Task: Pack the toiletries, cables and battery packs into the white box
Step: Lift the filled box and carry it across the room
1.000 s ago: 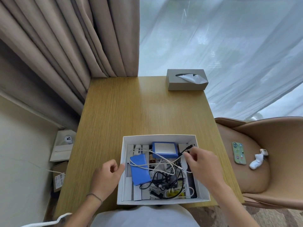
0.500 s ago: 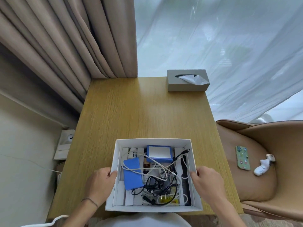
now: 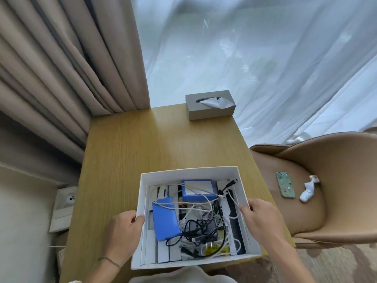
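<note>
- Head view: the white box [image 3: 189, 172] sits at the tabletop's [image 3: 146, 152] 6 o'clock edge, holding the blue battery packs [image 3: 165, 218], tangled cables [image 3: 206, 225] and a black comb [image 3: 232, 209].
- The left hand [image 3: 122, 231] grasps its 9 o'clock wall and the right hand [image 3: 259, 215] its 3 o'clock wall.
- Nothing loose remains beyond a tissue box [image 3: 210, 105] at 12 o'clock; packing looks essentially finished.

no readable text, label or number shows on the white box [image 3: 189, 172] or its contents.
</note>
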Motion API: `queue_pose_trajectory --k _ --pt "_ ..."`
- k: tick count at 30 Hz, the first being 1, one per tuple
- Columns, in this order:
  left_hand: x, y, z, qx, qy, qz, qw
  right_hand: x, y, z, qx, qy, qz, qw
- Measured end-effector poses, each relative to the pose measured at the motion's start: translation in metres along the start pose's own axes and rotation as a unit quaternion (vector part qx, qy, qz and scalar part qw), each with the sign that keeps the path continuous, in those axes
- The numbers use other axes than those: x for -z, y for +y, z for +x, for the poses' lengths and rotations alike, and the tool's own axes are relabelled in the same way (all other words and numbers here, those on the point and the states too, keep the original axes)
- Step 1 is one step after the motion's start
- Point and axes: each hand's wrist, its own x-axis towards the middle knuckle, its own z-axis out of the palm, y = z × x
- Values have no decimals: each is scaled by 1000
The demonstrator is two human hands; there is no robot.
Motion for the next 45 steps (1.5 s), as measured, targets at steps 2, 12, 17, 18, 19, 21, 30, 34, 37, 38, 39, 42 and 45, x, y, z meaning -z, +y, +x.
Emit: queue_pose_trajectory --k 2,12,17,18,19,21,30,34,37,38,39,42,45 --pt "9 1 4 -30 -5 5 1000 1 -4 -13 -17 18 11 1000" --pt "40 -7 19 -184 -82 54 978 -20 -15 -115 -157 103 62 980" --pt "37 0 15 -241 -131 93 957 -29 -12 -175 -249 133 76 956" --pt "36 4 12 -257 -141 99 951 -31 -11 -188 -269 136 86 950" --pt "34 8 8 -276 -149 102 944 -32 -9 -201 -287 140 95 943" --pt "29 16 2 -313 -164 109 929 -34 -8 -228 -317 153 110 930" --pt "-13 45 -75 -433 -229 129 862 -47 20 -366 -415 208 144 874" --pt "-40 46 -135 -472 -250 135 835 -55 39 -440 -465 244 136 840" --pt "-58 40 -190 -499 -271 134 812 -65 54 -504 -502 268 136 811" --pt "-63 37 -209 -510 -278 136 802 -69 59 -527 -514 274 137 801" --pt "-67 34 -229 -523 -283 134 792 -74 63 -549 -525 281 139 792" --pt "-76 23 -292 -576 -288 113 757 -87 71 -617 -552 304 142 763" --pt "-85 10 -354 -605 -305 129 724 -101 75 -684 -578 320 145 737"
